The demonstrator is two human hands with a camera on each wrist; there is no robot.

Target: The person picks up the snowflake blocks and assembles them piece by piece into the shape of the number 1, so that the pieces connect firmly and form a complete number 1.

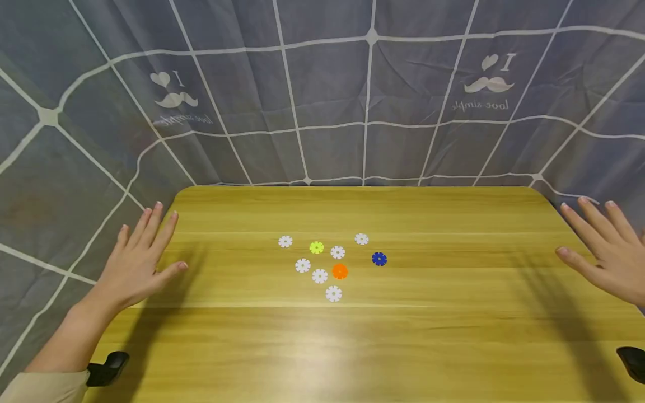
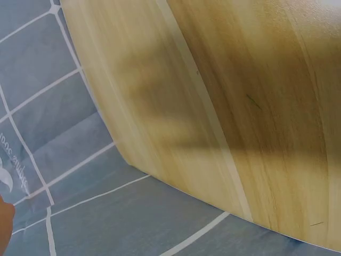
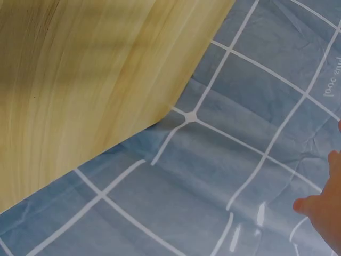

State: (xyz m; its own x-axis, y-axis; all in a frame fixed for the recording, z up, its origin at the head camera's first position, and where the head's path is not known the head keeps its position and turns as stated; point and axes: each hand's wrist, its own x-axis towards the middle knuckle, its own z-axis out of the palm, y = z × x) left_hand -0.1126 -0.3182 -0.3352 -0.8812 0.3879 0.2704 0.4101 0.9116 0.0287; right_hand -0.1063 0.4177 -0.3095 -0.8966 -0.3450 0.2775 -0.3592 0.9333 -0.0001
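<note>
My left hand [image 1: 140,257] hovers over the table's left side with fingers spread and nothing in it. Over the right edge, my right hand [image 1: 612,254] is likewise spread and holds nothing. Between them, well apart from both, several notched plastic discs lie flat. Among them are a yellow-green disc [image 1: 316,247], an orange disc [image 1: 340,271] and a blue disc [image 1: 379,258]. The others are white, such as the white disc [image 1: 333,294] nearest me and a white disc [image 1: 285,241] at the far left. In the wrist views only a bit of each hand shows.
The wood-grain table [image 1: 428,324] has rounded far corners. A grey-blue curtain [image 1: 332,84] with white grid lines hangs behind it and along both sides. A dark strap piece [image 1: 108,369] sits at my left wrist, and another [image 1: 632,362] shows at the right.
</note>
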